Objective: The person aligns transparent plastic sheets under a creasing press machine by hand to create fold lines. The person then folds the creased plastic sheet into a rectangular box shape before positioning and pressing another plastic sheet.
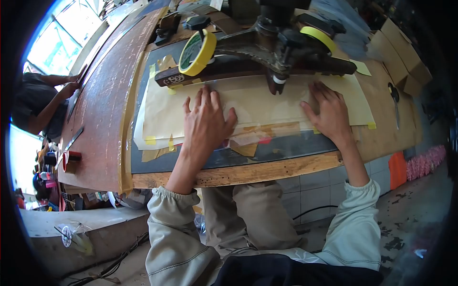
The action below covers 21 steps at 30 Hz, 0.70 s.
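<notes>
My left hand (pixel 205 118) lies flat on a cream sheet (pixel 267 106), fingers stretched toward a dark bar. On the same sheet, farther right, my right hand (pixel 330 112) rests with its fingers spread. A clear film seems to overlie part of the sheet, and yellow tape pieces stick along its edges. Just beyond my fingertips runs the dark bar (pixel 229 74) of a metal clamp-like fixture (pixel 248 47). One yellow tape roll (pixel 206 53) hangs on the fixture's left side, and another yellow roll (pixel 318 38) on its right. Neither hand holds anything.
Scissors (pixel 395 102) lie on brown paper at the right, near a cardboard box (pixel 398 57). A wooden strip (pixel 248 172) edges the table in front of me. Another person (pixel 43 102) works at the reddish board (pixel 102 109) on the left, where a red container (pixel 71 161) stands.
</notes>
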{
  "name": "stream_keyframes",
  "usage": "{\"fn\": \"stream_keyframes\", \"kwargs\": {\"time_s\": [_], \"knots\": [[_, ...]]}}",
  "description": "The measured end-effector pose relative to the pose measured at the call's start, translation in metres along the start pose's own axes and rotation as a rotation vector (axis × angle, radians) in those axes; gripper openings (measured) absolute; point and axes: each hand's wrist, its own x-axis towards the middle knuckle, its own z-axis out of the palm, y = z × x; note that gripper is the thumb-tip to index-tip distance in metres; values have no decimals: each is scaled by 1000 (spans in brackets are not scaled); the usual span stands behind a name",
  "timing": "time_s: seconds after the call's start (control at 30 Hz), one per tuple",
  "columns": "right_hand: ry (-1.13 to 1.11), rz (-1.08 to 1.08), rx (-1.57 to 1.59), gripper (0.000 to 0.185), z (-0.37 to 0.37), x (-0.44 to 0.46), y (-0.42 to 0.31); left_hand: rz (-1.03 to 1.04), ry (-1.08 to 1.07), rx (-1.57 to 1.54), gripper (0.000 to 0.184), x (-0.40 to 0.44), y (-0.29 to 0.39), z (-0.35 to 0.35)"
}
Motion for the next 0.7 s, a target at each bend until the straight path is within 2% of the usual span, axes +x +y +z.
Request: {"fn": "stream_keyframes", "kwargs": {"time_s": [0.7], "knots": [[42,-6,115,51,5,-1,0,-15,-70,-164,57,1,-3,-1]]}}
